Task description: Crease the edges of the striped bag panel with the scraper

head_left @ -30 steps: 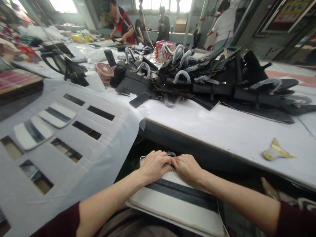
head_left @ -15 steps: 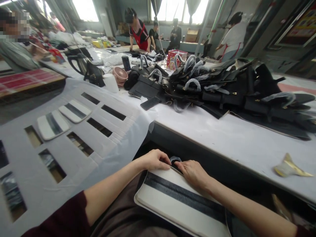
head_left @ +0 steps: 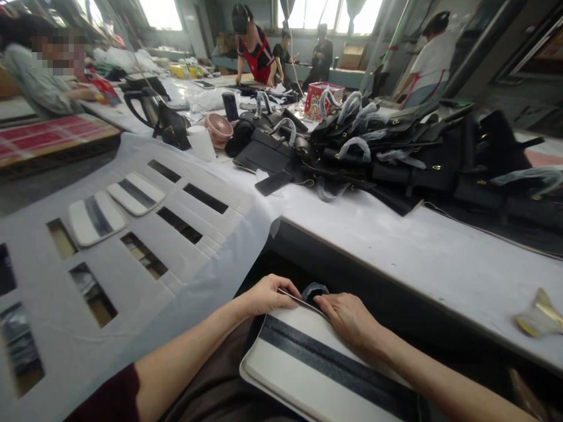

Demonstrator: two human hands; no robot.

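Thumb and forefinger of the left hand [head_left: 272,295] pinch the far edge of a pale panel [head_left: 303,375], with little gap between them. The right hand [head_left: 352,316], half curled, sets its fingertips at that same edge, just beside a clear-wrapped handle [head_left: 315,289]; whether it truly grips anything I cannot tell. The panel, crossed by a dark stripe, lies tilted over the lap, between the forearms. Taking the panel as the clock's centre, with twelve straight ahead, a slotted pale board [head_left: 153,305] spreads toward ten o'clock, bearing two smaller striped pieces, the nearer [head_left: 97,218] and the farther [head_left: 137,193]. Beyond the lap, from twelve round to three, runs a white table [head_left: 373,228]. A dark phone [head_left: 273,183] lies near twelve, a pink fan [head_left: 219,130] stands at eleven, and a heap of black bags [head_left: 396,152] fills one o'clock. A yellowish piece [head_left: 540,315] rests near three. Farther off, a co-worker in a red apron [head_left: 255,55] leans over a work surface around twelve, and another in a white top [head_left: 433,64] stands at one.
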